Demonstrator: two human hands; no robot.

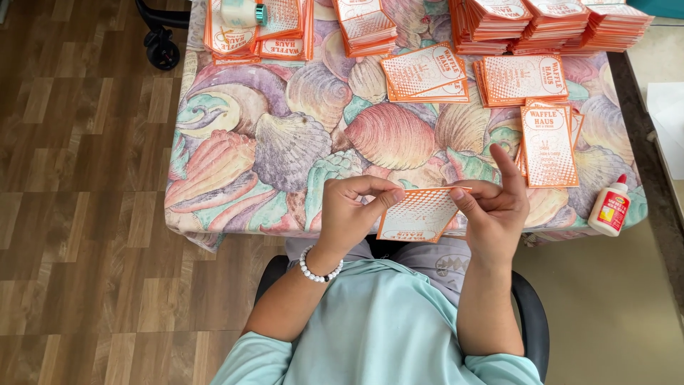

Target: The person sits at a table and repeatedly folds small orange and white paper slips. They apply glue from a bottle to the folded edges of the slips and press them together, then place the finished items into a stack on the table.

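Both my hands hold one orange-and-white printed paper sleeve (417, 214) above my lap, at the table's near edge. My left hand (349, 210), with a white bead bracelet at the wrist, pinches its top left edge. My right hand (495, 207) pinches the top right edge, index finger raised. The sleeve hangs tilted, its printed side toward me.
A table under a seashell-patterned cloth (285, 142) carries several stacks of the same orange sleeves (548, 21) along the far side, smaller piles (424, 71) and a pile (547, 146) near my right hand. A white glue bottle with a red cap (610, 207) stands at the right corner. Wood floor lies to the left.
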